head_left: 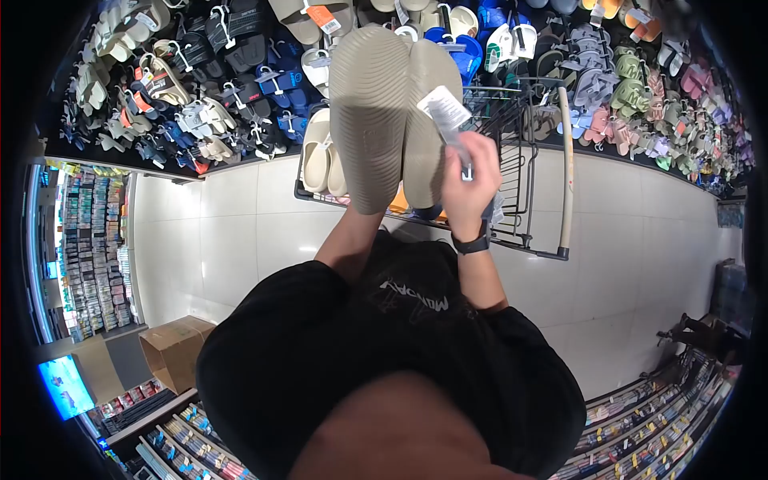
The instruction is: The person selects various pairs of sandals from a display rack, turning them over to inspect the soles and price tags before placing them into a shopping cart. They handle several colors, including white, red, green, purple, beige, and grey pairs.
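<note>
A pair of beige foam slippers [366,120] is raised in front of me, ribbed sole facing my camera. My left forearm [350,238] runs up behind the slippers; they hide that hand and its fingers, and the pair rests in its hold. My right hand [472,178] is closed, thumb against fingers, on a white printed tag [445,109] with a clear strip below it. The tag lies over the right slipper of the pair. On my right wrist is a black watch [472,238].
Behind the slippers stands a black wire shopping cart [516,172] with a pale handle [566,172]. Beige clogs [318,156] lie in its left part. Shelves of hanging sandals [276,80] line the back. A cardboard box [174,352] sits at lower left.
</note>
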`<action>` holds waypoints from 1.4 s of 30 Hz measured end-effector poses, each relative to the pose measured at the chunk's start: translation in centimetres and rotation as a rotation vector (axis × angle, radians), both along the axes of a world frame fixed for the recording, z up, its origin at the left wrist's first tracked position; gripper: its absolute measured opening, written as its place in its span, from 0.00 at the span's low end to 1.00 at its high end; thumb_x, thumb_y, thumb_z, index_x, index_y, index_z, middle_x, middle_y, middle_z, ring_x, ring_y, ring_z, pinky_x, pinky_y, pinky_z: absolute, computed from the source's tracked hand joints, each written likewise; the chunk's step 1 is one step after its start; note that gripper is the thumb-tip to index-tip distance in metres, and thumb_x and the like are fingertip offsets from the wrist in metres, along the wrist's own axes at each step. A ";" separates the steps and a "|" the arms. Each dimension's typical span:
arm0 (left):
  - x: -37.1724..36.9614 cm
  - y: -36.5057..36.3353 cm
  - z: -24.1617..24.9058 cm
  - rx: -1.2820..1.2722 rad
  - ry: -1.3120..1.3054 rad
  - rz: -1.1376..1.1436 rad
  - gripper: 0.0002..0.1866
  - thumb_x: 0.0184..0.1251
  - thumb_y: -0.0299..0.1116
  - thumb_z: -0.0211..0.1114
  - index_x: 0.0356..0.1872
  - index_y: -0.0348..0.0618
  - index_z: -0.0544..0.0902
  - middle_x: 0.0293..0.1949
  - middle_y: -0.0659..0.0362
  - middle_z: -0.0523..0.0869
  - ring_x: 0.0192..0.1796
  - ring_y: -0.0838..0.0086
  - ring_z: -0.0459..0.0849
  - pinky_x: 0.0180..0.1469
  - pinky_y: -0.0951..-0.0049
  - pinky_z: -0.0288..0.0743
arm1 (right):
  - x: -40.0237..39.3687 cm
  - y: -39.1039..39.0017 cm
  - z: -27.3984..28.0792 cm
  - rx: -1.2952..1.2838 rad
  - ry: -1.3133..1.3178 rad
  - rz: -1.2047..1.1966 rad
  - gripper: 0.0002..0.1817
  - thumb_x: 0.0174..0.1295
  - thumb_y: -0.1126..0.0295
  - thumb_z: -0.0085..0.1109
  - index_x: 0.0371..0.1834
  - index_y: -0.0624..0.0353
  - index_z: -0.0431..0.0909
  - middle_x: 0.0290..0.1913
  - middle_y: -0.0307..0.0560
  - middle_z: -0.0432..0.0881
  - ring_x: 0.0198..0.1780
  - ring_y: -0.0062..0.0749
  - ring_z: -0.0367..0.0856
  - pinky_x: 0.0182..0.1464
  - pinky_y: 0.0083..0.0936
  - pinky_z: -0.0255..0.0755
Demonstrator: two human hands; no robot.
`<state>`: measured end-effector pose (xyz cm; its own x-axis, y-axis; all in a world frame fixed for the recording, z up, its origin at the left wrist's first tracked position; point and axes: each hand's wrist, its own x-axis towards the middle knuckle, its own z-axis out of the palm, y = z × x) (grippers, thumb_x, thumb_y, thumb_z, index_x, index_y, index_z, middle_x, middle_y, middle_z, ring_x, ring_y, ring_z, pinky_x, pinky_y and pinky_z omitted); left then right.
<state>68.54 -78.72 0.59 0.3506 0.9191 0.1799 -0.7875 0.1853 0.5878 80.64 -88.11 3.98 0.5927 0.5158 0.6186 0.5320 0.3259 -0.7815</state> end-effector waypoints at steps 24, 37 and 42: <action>-11.6 3.1 0.6 0.041 0.007 0.191 0.19 0.76 0.34 0.54 0.64 0.39 0.72 0.58 0.54 0.79 0.56 0.71 0.80 0.58 0.70 0.77 | -12.7 6.9 4.9 -0.082 -0.543 0.075 0.25 0.52 0.71 0.68 0.55 0.65 0.76 0.55 0.54 0.80 0.59 0.49 0.76 0.60 0.38 0.69; -14.8 5.3 1.1 0.041 0.102 0.042 0.19 0.71 0.28 0.61 0.61 0.37 0.73 0.54 0.54 0.81 0.51 0.71 0.82 0.55 0.73 0.78 | -15.7 7.1 3.2 -0.070 -0.466 0.161 0.15 0.58 0.79 0.54 0.48 0.65 0.81 0.55 0.53 0.82 0.57 0.50 0.78 0.61 0.39 0.70; -15.0 10.2 -0.7 -0.107 0.355 0.030 0.13 0.66 0.26 0.63 0.50 0.37 0.80 0.44 0.57 0.85 0.43 0.71 0.85 0.47 0.73 0.79 | -17.2 2.8 -4.4 -0.350 -0.376 0.270 0.20 0.58 0.72 0.60 0.55 0.64 0.77 0.60 0.54 0.78 0.63 0.53 0.73 0.65 0.40 0.66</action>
<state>53.51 -68.49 -0.10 0.3465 0.9369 -0.0460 -0.5443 0.2407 0.8036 63.41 -85.36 -0.41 0.1844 0.8299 0.5265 0.7276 0.2449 -0.6408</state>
